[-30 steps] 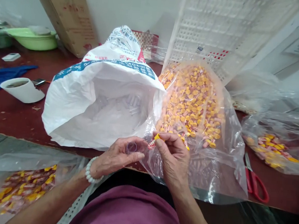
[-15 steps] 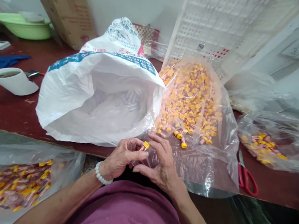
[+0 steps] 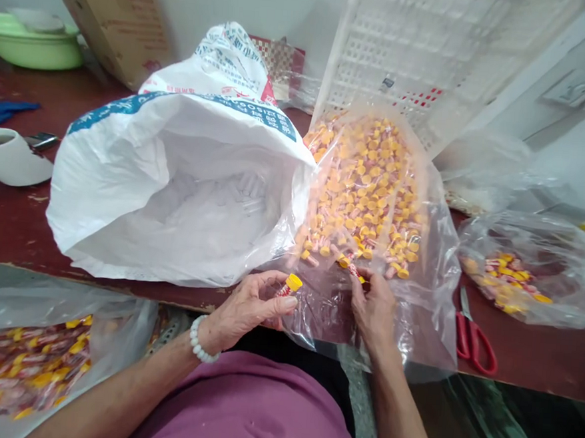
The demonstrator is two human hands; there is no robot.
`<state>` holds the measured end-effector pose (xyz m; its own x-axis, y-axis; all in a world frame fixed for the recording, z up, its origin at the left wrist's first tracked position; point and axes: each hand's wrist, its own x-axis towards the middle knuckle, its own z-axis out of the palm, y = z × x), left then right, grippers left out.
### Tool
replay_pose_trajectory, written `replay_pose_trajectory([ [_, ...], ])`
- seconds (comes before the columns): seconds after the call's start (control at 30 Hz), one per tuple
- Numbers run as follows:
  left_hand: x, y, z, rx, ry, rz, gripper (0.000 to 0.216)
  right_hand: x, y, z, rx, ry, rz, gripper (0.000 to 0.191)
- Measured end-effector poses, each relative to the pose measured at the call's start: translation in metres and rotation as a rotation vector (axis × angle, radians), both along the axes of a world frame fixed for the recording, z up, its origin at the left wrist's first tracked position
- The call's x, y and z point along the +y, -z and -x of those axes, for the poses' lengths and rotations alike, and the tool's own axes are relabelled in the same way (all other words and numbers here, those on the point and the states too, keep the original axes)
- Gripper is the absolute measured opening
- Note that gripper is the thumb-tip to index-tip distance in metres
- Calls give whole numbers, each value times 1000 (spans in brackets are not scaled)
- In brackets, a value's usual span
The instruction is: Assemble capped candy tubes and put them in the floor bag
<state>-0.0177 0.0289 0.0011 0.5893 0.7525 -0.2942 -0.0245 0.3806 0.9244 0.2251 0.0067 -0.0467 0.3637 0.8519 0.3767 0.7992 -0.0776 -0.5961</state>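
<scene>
My left hand (image 3: 246, 306) is closed round a small clear tube with a yellow cap (image 3: 290, 284), held upright at the table's front edge. My right hand (image 3: 374, 305) reaches into the mouth of a clear plastic bag (image 3: 431, 302) full of yellow-capped pieces (image 3: 365, 184), its fingertips pinching one red-and-yellow piece (image 3: 353, 271). A big white woven sack (image 3: 125, 174) lies open just left of that bag, with pale tubes (image 3: 244, 199) inside.
Red-handled scissors (image 3: 472, 335) lie at the right, beside another clear bag of capped pieces (image 3: 506, 280). A third bag (image 3: 22, 360) sits low at my left. A white crate (image 3: 434, 49), cardboard box (image 3: 111, 13), green basin (image 3: 32, 40) and white cup (image 3: 6, 155) stand behind.
The capped piece went from my right hand into the tube in my left hand. My right hand then moved right, back into the clear bag, and pinched another piece.
</scene>
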Motion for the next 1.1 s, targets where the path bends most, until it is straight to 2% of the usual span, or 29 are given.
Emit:
replay_pose_trajectory([
  [0.07,0,0,-1,65,20,-66,34,-11,-22,17,159,-124,-19,25],
  [0.13,0,0,-4,152,47,-166,34,-21,-44,37,297,-311,-73,20],
  [0.23,0,0,-10,202,63,-324,26,-28,-64,62,235,-554,-122,20],
  [0.33,-2,0,-15,225,70,-429,16,-28,-69,72,121,-682,-116,33],
  [0.43,-4,-3,-16,285,72,-441,3,-26,-70,70,55,-634,-133,46],
  [0.53,-4,-3,-15,301,34,-378,7,-26,-70,68,26,-547,-139,40],
  [0.6,-5,0,-16,265,33,-326,8,-28,-67,70,-47,-564,-110,42],
  [0.73,-7,9,-21,124,93,-213,8,-32,-52,83,-191,-643,-75,59],
  [0.83,-8,10,-23,78,66,-167,9,-33,-44,87,-129,-640,-34,57],
  [0.9,-6,7,-21,43,54,-114,15,-32,-42,86,15,-647,-4,60],
  [1.0,-4,3,-17,-100,32,26,21,-31,-41,83,183,-554,-13,81],
  [1.1,-4,5,-14,-209,26,133,22,-30,-36,83,95,-537,-24,97],
])
